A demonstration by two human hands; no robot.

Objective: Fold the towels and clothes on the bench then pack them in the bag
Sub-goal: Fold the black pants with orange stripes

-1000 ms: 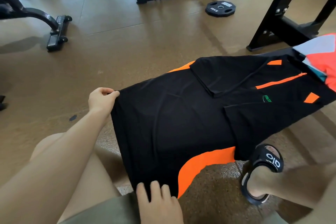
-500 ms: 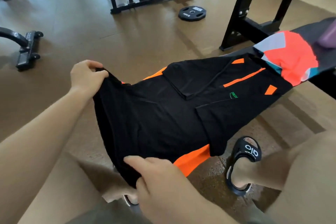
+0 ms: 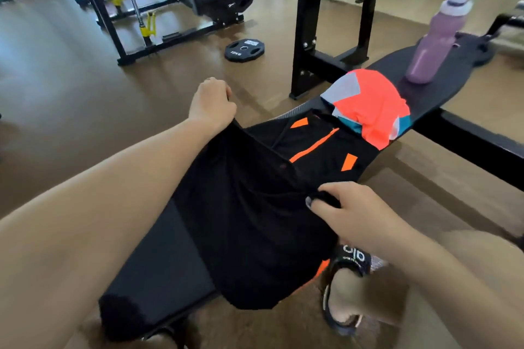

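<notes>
A black shirt with orange stripes point(image 3: 255, 207) lies along the black gym bench point(image 3: 158, 272), its near half lifted and carried over the far half. My left hand point(image 3: 211, 103) grips one bottom corner of the shirt, raised above the bench's left side. My right hand point(image 3: 348, 212) pinches the other bottom corner near the bench's right edge. Beyond the shirt, a bright orange, grey and teal garment point(image 3: 371, 105) lies bunched on the bench. No bag is in view.
A purple water bottle point(image 3: 436, 37) stands upright on the bench's far end. My foot in a black sandal point(image 3: 348, 286) rests on the floor right of the bench. A black rack post point(image 3: 309, 22) rises behind the bench, and a weight plate point(image 3: 244, 49) lies on the brown floor.
Both hands have lifted the shirt's bottom hem and carried it forward over the upper half, uncovering the near part of the bench. The view has tilted up, bringing the bottle into sight.
</notes>
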